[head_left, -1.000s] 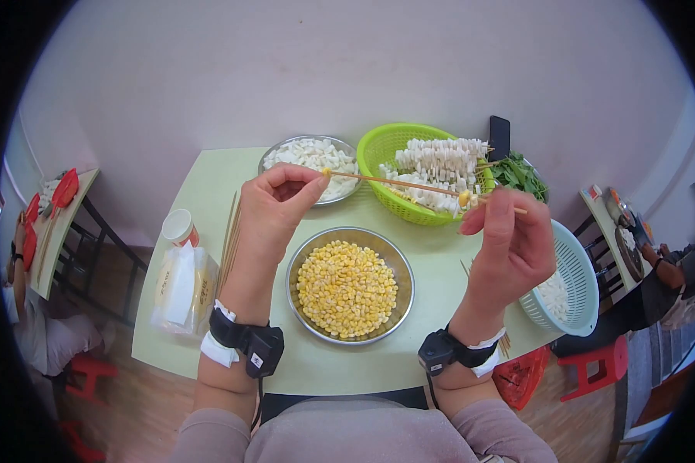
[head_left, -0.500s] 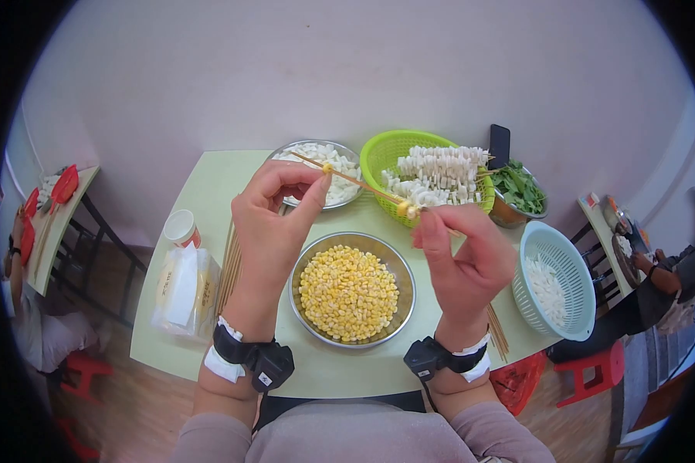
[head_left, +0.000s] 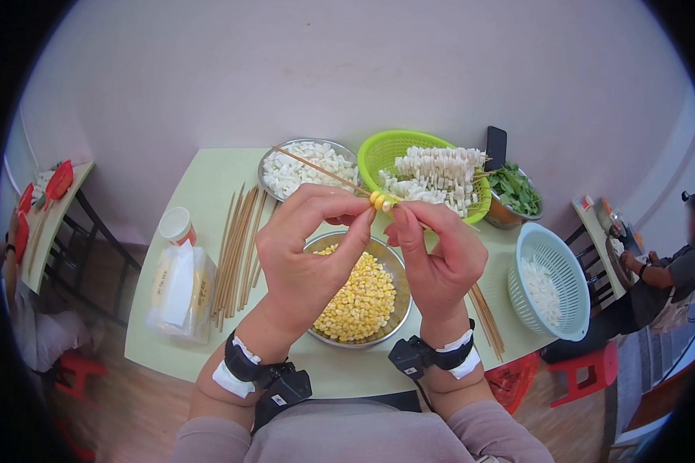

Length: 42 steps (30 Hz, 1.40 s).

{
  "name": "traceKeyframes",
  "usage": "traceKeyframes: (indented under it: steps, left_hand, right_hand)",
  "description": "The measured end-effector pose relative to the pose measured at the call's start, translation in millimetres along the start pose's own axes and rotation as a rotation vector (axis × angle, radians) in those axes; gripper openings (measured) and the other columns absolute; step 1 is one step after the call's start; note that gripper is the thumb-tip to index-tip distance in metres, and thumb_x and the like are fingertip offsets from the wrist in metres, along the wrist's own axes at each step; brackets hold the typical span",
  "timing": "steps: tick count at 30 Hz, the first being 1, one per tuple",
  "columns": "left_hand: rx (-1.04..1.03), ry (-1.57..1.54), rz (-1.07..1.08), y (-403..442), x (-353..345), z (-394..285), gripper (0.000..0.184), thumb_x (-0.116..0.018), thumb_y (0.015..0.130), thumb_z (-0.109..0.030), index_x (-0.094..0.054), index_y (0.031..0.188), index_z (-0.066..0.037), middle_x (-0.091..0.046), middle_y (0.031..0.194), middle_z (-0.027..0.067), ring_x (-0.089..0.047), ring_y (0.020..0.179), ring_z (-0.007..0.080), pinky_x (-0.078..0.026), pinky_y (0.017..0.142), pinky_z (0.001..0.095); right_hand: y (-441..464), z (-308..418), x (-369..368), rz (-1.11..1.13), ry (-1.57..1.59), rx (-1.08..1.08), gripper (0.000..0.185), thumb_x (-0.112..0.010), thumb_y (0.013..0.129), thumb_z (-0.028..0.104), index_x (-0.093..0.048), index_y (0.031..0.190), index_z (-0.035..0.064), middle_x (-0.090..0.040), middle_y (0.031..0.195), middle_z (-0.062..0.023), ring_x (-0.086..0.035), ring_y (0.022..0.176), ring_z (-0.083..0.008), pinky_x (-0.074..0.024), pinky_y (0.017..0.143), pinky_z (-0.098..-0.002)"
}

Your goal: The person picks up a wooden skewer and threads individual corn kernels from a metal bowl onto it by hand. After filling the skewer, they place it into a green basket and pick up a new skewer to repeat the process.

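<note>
A thin bamboo skewer point(head_left: 313, 164) slants across in front of me, above a steel bowl point(head_left: 404, 289) of loose yellow corn kernels point(head_left: 355, 301). Several corn kernels point(head_left: 380, 201) are threaded together near its lower right part. My right hand point(head_left: 444, 258) pinches the skewer just right of these kernels, its other fingers curled in. The thumb and forefinger of my left hand point(head_left: 309, 251) are closed at the left side of the threaded kernels; the fingertips partly hide what they grip. Both wrists wear black strapped devices.
Bare skewers point(head_left: 238, 255) lie left, more point(head_left: 486, 320) right. Behind stand a plate point(head_left: 269, 185) of white pieces, a green basket point(head_left: 367, 147) with loaded skewers, and a bowl of leaves point(head_left: 515, 189). A blue basket point(head_left: 579, 297) is right; tissues point(head_left: 181, 293) and a cup point(head_left: 177, 225) left.
My left hand has moved right and down along the skewer, bringing a kernel against those near my right hand. My right hand has shifted slightly left.
</note>
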<state>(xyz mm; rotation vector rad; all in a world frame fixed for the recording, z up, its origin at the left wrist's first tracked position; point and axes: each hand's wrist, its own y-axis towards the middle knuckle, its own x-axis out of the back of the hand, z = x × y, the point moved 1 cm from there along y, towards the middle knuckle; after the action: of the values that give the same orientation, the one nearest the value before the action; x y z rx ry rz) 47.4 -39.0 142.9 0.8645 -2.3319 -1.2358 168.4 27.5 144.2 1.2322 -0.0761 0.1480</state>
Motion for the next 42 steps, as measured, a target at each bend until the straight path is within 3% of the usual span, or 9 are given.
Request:
traceKeyframes:
  steps: [7,9,10,12,16,20,36,39,42]
  left_hand:
    - [-0.021,0.027,0.082,6,3,5,0.01,-0.067,0.072,0.003,-0.063,0.081,0.0,-0.061,0.078,0.0057,-0.056,0.071,0.0115,-0.045,0.064,0.0224]
    - [0.091,0.096,0.261,11,8,11,0.005,-0.066,0.075,-0.001,-0.063,0.078,0.001,-0.061,0.076,0.0045,-0.056,0.07,0.0111,-0.045,0.062,0.0225]
    - [0.116,0.085,0.283,10,10,21,0.005,-0.066,0.075,-0.001,-0.063,0.078,0.001,-0.061,0.076,0.0045,-0.056,0.07,0.0111,-0.045,0.062,0.0225]
    - [0.226,0.15,0.566,6,8,43,0.006,-0.065,0.076,-0.004,-0.064,0.078,0.001,-0.061,0.074,0.0061,-0.057,0.068,0.0127,-0.045,0.062,0.0238]
    - [0.257,0.403,0.8,-17,-13,86,0.01,-0.066,0.073,-0.005,-0.064,0.08,0.002,-0.061,0.075,0.0124,-0.059,0.068,0.0209,-0.048,0.063,0.0301]
    - [0.302,0.512,0.972,-43,-32,116,0.01,-0.065,0.072,-0.003,-0.064,0.081,0.002,-0.061,0.078,0.0136,-0.061,0.074,0.0247,-0.049,0.066,0.0324]
    - [0.288,0.456,0.906,-60,-43,138,0.008,-0.065,0.072,-0.003,-0.062,0.078,0.002,-0.06,0.077,0.0109,-0.06,0.07,0.0203,-0.048,0.065,0.0291]
    - [0.448,0.355,0.81,-53,-38,140,0.008,-0.065,0.075,-0.004,-0.062,0.079,0.002,-0.062,0.073,0.0079,-0.059,0.065,0.0156,-0.048,0.062,0.0282]
    - [0.733,0.021,0.514,-38,-25,150,0.01,-0.065,0.08,-0.009,-0.063,0.087,-0.002,-0.062,0.074,0.0024,-0.058,0.066,0.0106,-0.047,0.06,0.0224]
  right_hand:
    - [-1,-12,12,-0.119,-0.103,0.0,0.005,-0.064,0.078,0.0,-0.062,0.082,-0.0006,-0.063,0.07,-0.0082,-0.059,0.055,-0.0138,-0.0462,0.051,-0.0228]
    - [8,-14,25,-0.143,-0.071,-0.075,0.007,-0.057,0.085,0.004,-0.06,0.087,-0.0029,-0.06,0.065,-0.0057,-0.056,0.055,-0.008,-0.0436,0.053,-0.019]
    - [12,-17,32,-0.185,-0.03,-0.162,0.01,-0.059,0.085,0.006,-0.06,0.086,-0.0032,-0.06,0.063,-0.0054,-0.055,0.054,-0.0068,-0.042,0.051,-0.0176]
    - [20,-16,48,-0.186,-0.037,-0.323,0.01,-0.062,0.083,0.008,-0.06,0.079,-0.0012,-0.059,0.06,-0.0021,-0.055,0.053,-0.0046,-0.0415,0.048,-0.0171]
    - [23,-25,73,-0.062,-0.077,-0.509,0.015,-0.064,0.082,0.013,-0.061,0.08,-0.002,-0.059,0.063,-0.0017,-0.053,0.053,-0.0044,-0.0411,0.047,-0.0167]
    - [22,-32,77,-0.055,-0.013,-0.561,0.018,-0.066,0.081,0.016,-0.063,0.083,-0.0013,-0.059,0.062,-0.0032,-0.053,0.053,-0.0059,-0.0404,0.048,-0.0173]
    - [23,-41,76,0.071,-0.025,-0.543,0.017,-0.064,0.082,0.017,-0.062,0.079,0.0,-0.057,0.059,-0.0014,-0.051,0.053,-0.0043,-0.0372,0.047,-0.0165]
    - [24,-38,75,0.048,-0.018,-0.548,0.017,-0.064,0.083,0.016,-0.062,0.078,0.0001,-0.056,0.059,-0.0014,-0.051,0.051,-0.0046,-0.0369,0.046,-0.0169]
    - [24,-37,73,0.029,0.011,-0.536,0.016,-0.062,0.084,0.015,-0.062,0.078,0.0001,-0.056,0.059,-0.0016,-0.05,0.05,-0.0049,-0.0369,0.046,-0.0171]
